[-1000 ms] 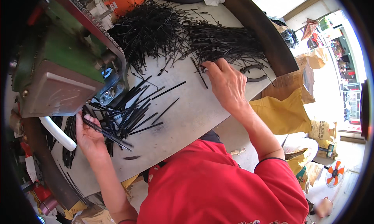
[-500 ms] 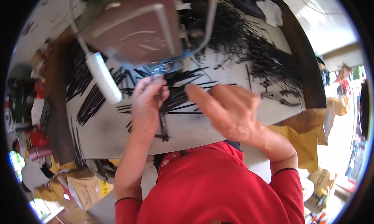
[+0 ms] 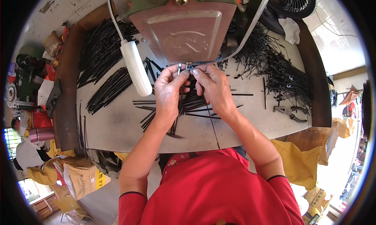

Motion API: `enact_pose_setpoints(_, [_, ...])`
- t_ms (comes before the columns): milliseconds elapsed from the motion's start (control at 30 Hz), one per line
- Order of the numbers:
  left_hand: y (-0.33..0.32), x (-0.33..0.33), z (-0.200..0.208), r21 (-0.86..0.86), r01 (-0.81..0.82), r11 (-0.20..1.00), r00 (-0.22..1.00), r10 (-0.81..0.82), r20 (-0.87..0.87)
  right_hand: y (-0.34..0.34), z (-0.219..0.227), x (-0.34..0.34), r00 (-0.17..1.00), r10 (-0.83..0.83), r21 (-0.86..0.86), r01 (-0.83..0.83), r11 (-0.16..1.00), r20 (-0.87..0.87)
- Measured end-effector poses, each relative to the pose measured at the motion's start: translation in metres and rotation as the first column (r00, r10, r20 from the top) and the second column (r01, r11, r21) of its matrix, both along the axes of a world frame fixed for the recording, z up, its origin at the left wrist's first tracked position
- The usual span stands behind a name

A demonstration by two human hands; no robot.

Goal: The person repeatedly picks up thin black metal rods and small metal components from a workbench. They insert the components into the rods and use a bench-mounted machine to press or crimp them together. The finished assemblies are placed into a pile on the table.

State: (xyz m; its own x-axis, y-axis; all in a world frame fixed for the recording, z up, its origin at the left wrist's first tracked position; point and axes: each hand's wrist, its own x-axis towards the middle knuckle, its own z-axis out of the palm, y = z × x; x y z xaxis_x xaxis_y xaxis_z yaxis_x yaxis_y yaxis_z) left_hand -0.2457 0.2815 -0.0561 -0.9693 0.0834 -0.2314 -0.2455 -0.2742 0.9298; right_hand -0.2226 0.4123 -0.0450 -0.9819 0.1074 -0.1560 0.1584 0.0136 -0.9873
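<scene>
Both of my hands are closed and meet under the front of a machine with a reddish-brown metal cover (image 3: 182, 35). My left hand (image 3: 169, 90) pinches thin dark strips (image 3: 176, 121) that hang below it toward the table's near edge. Close beside it, the fingertips of my right hand (image 3: 215, 88) are pressed together at the machine's lower edge. From under that hand a thin black rod (image 3: 213, 127) runs down to the near edge. The fingertips and the machine hide the held ends. Behind and below the hands lie loose black strips (image 3: 196, 105).
Bundles of black rods (image 3: 107, 90) lie on the left of the pale table (image 3: 117, 135). A tangled black heap (image 3: 286, 70) covers the right, with pliers (image 3: 290, 113) near it. A white lamp (image 3: 136, 70) hangs left of my hands. A black fan (image 3: 291, 0) stands far right.
My right hand has moved in beside the left at the machine's edge, with a thin black rod now hanging below it. The view has shifted, so the machine appears farther right.
</scene>
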Motion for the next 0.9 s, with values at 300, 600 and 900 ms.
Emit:
enact_pose_setpoints(300, [-0.0038, -0.0024, 0.0020, 0.058, 0.050, 0.997, 0.998, -0.053, 0.043, 0.0004, -0.0073, -0.0010, 1.000, -0.003, -0.109, 0.005, 0.994, 0.019])
enact_pose_setpoints(600, [-0.0043, -0.0028, 0.0036, 0.100, 0.050, 0.994, 0.994, -0.060, 0.094, 0.0001, -0.0035, -0.0016, 0.997, -0.002, -0.263, 0.021, 0.964, 0.071])
enact_pose_setpoints(900, [-0.0035, -0.0027, 0.0027, 0.064, 0.034, 0.997, 0.996, -0.039, 0.074, 0.0026, -0.0056, -0.0036, 0.999, 0.009, -0.257, 0.005, 0.966, 0.053])
